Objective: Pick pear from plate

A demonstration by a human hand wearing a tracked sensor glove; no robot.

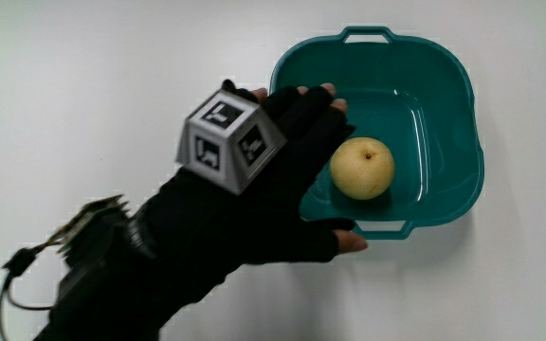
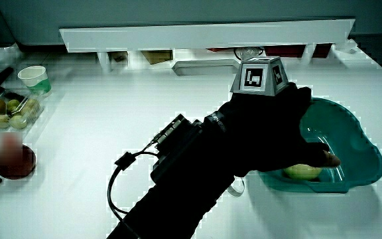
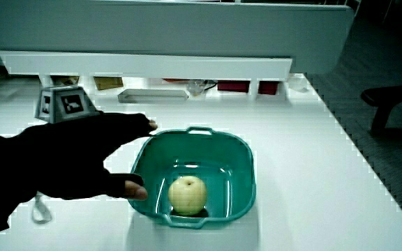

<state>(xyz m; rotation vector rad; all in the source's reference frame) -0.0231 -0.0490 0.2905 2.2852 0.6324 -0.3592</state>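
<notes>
1. Step in hand: the approach. The hand is over the rim of the teal plate, at the side where the forearm comes in. No contact with the pear is visible.
2. Hand state: the fingers are spread wide and the thumb is held apart from them. The hand holds nothing. The patterned cube sits on its back.
3. Location of the task's thing: 1 pear lies inside the plate, on its floor, close to the wall nearer the person. It is just beside the palm, between the fingers and the thumb.
4. Container: the plate is a deep, basin-like dish with 2 small handles. It holds only the pear; in a side view the fruit rests alone on the floor.
5. Next move, as a judgement: lower the hand into the plate, bring fingers and thumb around the pear, close firmly, then lift clear of the rim.
</notes>
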